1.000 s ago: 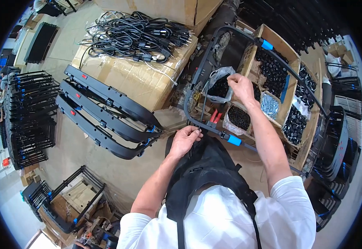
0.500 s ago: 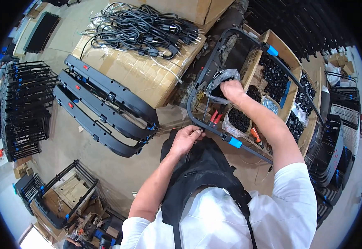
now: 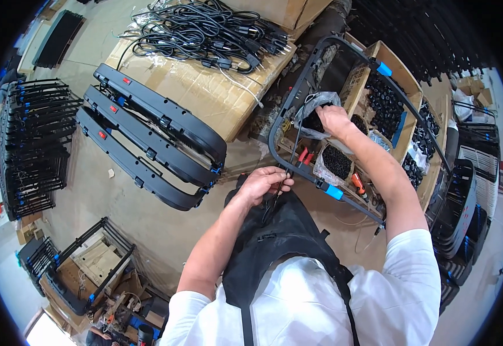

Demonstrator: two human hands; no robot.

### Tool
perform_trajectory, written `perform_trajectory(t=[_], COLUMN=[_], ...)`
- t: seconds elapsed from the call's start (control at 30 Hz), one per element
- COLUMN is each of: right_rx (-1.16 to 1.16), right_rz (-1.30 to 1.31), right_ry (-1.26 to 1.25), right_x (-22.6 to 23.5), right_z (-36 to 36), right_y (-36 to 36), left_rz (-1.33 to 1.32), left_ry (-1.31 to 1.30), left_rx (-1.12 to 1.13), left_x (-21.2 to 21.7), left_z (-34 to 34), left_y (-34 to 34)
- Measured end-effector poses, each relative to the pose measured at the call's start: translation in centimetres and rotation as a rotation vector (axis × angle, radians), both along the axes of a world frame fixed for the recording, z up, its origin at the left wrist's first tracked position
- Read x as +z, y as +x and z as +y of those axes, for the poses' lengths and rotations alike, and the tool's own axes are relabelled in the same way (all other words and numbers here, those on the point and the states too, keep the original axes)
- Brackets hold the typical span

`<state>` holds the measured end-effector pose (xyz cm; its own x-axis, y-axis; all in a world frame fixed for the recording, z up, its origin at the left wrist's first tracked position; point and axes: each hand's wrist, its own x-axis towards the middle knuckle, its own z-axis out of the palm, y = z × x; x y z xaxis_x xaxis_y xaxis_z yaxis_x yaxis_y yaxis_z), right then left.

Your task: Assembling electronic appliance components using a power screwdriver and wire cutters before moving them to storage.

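Observation:
My left hand (image 3: 266, 181) pinches the near rail of a black plastic frame (image 3: 297, 92) that rests against my black apron (image 3: 274, 242); thin black wires run through its fingers. My right hand (image 3: 333, 118) reaches inside the frame, closed on a clear plastic bag (image 3: 319, 104) of small black parts. The frame carries blue clips (image 3: 333, 192) at its near and far corners. A second bag of black parts (image 3: 338, 161) sits just below my right wrist.
Three long black curved panels (image 3: 153, 138) lean against a cardboard box (image 3: 205, 86) topped with a heap of black cables (image 3: 205, 29). Cardboard trays of black parts (image 3: 387, 104) lie right. Stacked black frames (image 3: 29, 144) stand left. Red-handled tools (image 3: 303, 155) lie near the frame.
My right hand has moved a little up and right inside the frame with the bag. My left hand stays on the near rail.

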<state>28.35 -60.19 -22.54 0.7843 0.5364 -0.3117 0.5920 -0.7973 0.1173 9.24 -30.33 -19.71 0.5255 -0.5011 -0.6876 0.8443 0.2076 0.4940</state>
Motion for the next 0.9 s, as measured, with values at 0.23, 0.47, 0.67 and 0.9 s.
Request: perform_trajectory(t=[0.23,0.47,0.67,0.9], right_rx=[-0.250,-0.403,-0.670,-1.106], right_rz=[0.115,0.164,0.344,0.552], right_ry=[0.292,0.364,0.613,1.040], right_x=[2.1,2.6,3.0,4.5], right_z=[0.0,0.2,-0.4,-0.8], right_y=[0.1,0.8,-0.2,-4.6], left_rz=[0.067,0.130,0.041,-0.023], left_ry=[-0.069,-0.119,-0.089,-0.005], left_rx=[-0.015,-0.003,-0.026,-0.003], left_x=[-0.3,-0.4,-0.4,0.0], left_z=[0.5,0.5,0.0,-0.6], left_y=[0.5,0.7,0.4,0.0])
